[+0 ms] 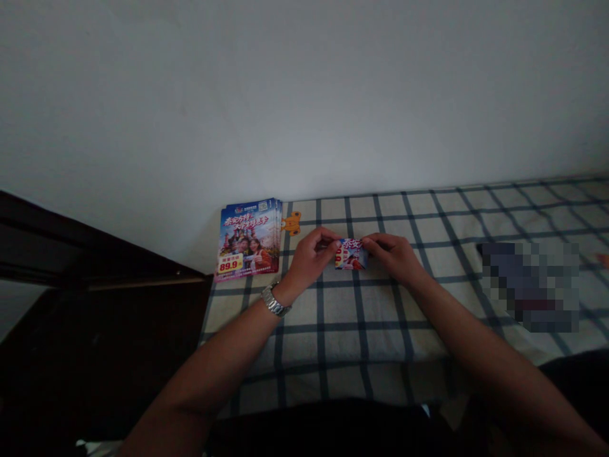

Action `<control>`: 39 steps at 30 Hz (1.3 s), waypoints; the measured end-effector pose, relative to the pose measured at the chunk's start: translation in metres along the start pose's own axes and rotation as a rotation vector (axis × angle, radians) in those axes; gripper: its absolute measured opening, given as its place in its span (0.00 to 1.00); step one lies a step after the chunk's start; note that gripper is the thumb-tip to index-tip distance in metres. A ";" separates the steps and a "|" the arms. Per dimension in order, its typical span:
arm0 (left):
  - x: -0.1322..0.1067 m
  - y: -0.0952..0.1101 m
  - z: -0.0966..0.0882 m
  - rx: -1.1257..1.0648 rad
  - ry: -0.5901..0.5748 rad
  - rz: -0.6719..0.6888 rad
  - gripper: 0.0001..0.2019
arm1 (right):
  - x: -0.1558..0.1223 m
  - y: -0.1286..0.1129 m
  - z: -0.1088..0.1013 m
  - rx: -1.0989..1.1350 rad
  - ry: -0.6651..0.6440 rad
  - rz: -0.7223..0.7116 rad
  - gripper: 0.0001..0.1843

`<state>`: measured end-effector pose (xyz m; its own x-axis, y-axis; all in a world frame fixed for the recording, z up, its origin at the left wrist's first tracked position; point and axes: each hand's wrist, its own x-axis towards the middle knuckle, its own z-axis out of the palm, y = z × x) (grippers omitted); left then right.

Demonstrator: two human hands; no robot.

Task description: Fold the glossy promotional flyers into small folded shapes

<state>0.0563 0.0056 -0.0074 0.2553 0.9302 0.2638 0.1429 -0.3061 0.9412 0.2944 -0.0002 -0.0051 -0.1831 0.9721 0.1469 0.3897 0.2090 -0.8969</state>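
Observation:
A small folded flyer (352,255), printed in blue, red and yellow with white lettering, is held between my two hands over the checked cloth (314,317). My left hand (314,251), with a metal watch (276,300) on its wrist, pinches the flyer's left edge. At its upper right corner my right hand (391,254) has the thumb and fingers closed on the paper. Left of my hands lies a stack of flyers (248,238) in like colours, with 89.9 printed on the top one.
Behind the cloth-covered surface rises a pale wall (304,101). An orange cartoon figure (292,223) shows on the cloth beside the stack. To the right lies a blurred dark object (523,285). Dark floor (143,336) lies past the left edge.

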 end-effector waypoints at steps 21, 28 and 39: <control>0.001 -0.004 0.003 -0.048 -0.003 0.011 0.12 | 0.001 -0.001 0.007 0.265 -0.074 0.085 0.20; 0.000 -0.001 0.003 -0.069 -0.033 0.001 0.12 | 0.001 -0.006 0.005 0.188 -0.046 0.104 0.19; -0.002 -0.006 0.005 0.002 -0.086 0.022 0.12 | 0.000 -0.004 0.005 0.101 -0.041 0.064 0.19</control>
<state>0.0594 0.0046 -0.0143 0.3394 0.9025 0.2651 0.1378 -0.3265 0.9351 0.2884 -0.0020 -0.0033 -0.1987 0.9774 0.0726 0.3089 0.1328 -0.9418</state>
